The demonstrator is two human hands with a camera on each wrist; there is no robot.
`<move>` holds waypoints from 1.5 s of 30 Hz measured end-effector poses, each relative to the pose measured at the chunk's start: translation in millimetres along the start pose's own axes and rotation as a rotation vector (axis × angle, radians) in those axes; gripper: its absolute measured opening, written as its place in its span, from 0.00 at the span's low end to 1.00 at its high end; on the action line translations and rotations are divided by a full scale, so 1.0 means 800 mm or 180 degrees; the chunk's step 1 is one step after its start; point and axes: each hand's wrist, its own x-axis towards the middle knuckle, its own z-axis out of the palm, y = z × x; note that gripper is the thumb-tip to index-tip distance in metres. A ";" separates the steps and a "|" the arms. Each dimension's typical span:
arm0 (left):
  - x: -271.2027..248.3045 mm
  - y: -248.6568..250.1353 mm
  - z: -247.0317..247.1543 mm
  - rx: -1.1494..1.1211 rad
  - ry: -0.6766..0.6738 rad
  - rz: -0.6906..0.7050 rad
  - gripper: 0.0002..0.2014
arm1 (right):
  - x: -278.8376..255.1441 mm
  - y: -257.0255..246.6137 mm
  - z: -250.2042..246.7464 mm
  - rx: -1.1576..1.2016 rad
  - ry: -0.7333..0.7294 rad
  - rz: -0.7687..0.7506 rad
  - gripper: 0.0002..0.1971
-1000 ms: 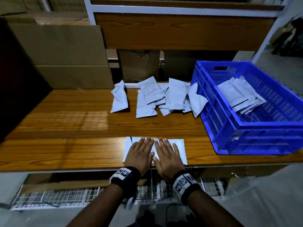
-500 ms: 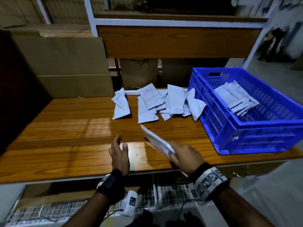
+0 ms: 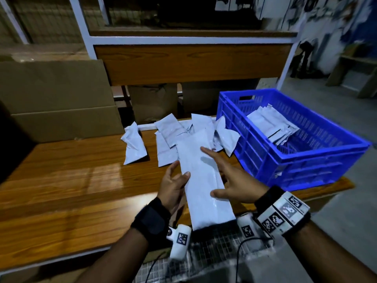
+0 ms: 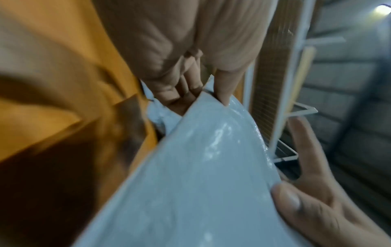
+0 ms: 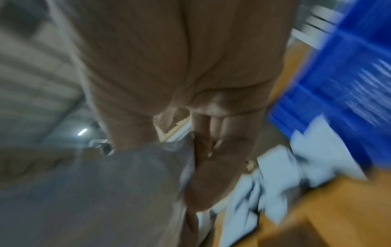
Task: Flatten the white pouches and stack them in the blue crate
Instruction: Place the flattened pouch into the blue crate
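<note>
A flattened white pouch [image 3: 202, 180] is held lengthwise above the table's front edge, between both hands. My left hand [image 3: 179, 170] grips its left edge, thumb on top and fingers under. My right hand [image 3: 228, 180] grips the right edge, with thumb and index finger on top. The left wrist view shows the glossy pouch [image 4: 201, 175] close up. The blue crate [image 3: 322, 154] stands at the right on the table, with a stack of flat pouches [image 3: 271, 125] inside. A pile of loose pouches [image 3: 173, 135] lies at the back, with one crumpled pouch [image 3: 133, 144] to its left.
The wooden table [image 3: 71, 180] stretches out to the left. Cardboard boxes [image 3: 57, 99] stand at the back left, and a white-framed shelf [image 3: 183, 39] rises behind the pile. A wire rack [image 3: 214, 252] sits below the table edge. The right wrist view is blurred.
A second ago both palms pressed the pouch flat on the table. The right hand then lifted it, and now both hands hold it in the air.
</note>
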 end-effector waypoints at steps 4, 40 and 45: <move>0.046 0.016 0.051 0.0274 0.0002 0.0277 0.30 | 0.014 0.014 -0.065 -0.0450 0.0066 0.0001 0.47; 0.232 -0.017 0.262 0.5028 -0.0411 0.1497 0.40 | 0.212 0.385 -0.368 -0.2367 0.0002 0.1361 0.38; 0.205 0.005 0.220 0.5093 -0.0321 0.1473 0.40 | 0.191 0.297 -0.377 -0.2180 0.0490 0.0905 0.28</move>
